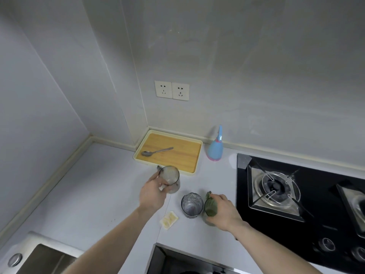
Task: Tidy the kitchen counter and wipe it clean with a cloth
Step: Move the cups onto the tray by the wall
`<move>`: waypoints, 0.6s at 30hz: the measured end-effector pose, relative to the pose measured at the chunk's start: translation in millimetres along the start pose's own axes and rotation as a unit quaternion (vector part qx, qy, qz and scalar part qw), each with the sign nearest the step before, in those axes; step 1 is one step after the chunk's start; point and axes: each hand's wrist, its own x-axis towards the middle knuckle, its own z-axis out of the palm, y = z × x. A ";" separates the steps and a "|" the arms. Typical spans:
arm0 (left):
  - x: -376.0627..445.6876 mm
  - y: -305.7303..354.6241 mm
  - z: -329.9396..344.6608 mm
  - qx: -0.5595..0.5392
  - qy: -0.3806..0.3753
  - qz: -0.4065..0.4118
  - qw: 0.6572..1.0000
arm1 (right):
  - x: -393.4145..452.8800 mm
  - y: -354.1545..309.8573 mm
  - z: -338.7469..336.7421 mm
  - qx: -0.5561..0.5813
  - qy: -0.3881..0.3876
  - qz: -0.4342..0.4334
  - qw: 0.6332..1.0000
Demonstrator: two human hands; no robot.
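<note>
Because the three cups are glass, they are probably rigid, smooth and breakable, so I judge that each one needs a firm grip around its wall, not at the thin rim. The left hand (153,192) curls its fingers around the clear ribbed glass (169,178), which seems lifted and tilted just in front of the tray (197,155). The right hand (223,211) wraps the green glass (210,207), standing on the table (88,194) and touching or almost touching the grey textured glass (192,204). All look empty, so probably light. The tray has a pale plastic rim and a wood-grain floor; a metal spoon (157,151) lies in it. A small yellowish wrapper (168,219) looks soft and thin. No cloth is visible.
</note>
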 end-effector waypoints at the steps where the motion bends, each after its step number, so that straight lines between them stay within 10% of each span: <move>1: 12.6 9.1 -3.5 -0.014 0.007 0.008 1.000 | 1.8 -0.2 -1.8 -0.002 0.000 0.001 1.000; 18: 129.0 63.1 69.1 0.005 -0.084 -0.025 0.996 | 18.5 3.3 5.8 0.019 0.027 0.027 0.999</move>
